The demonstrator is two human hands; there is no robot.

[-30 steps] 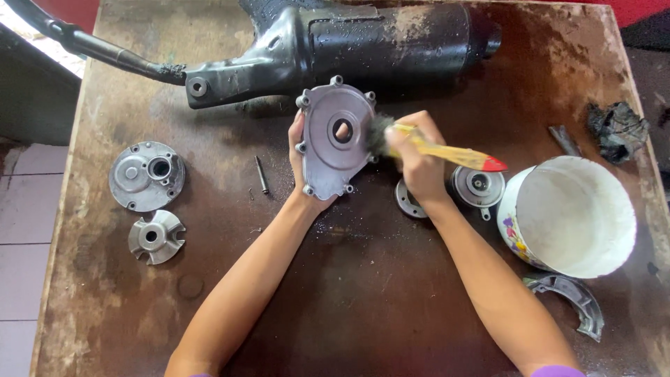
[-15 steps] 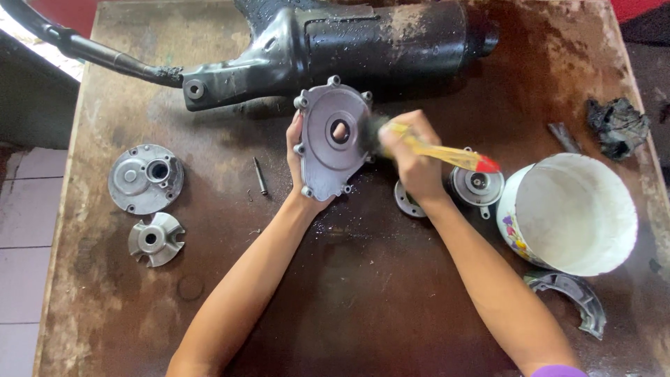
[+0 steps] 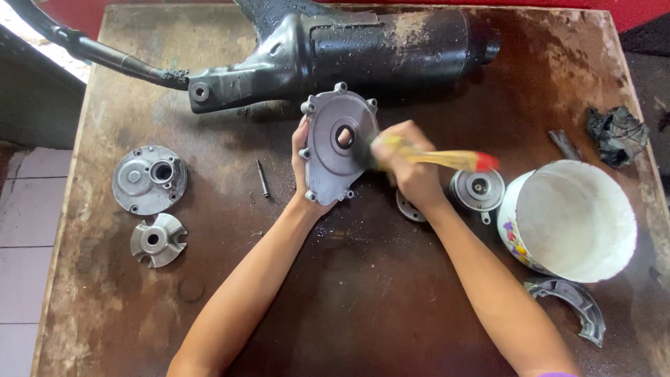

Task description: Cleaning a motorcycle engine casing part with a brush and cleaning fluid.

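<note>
My left hand holds a grey metal engine cover upright by its left edge, above the brown table. The cover has a round hole in its middle and bolt ears around the rim. My right hand grips a paintbrush with a yellow handle and red tip. Its dark bristles rest on the cover's face beside the hole. The brush is blurred by motion.
A black exhaust muffler lies across the table's back. Two grey round parts sit at the left, a thin pin nearby. At the right stand a white bowl, a round part, a curved shoe and a dark rag.
The brush has shifted slightly across the cover's face with my right hand. My left hand still holds the cover in about the same place.
</note>
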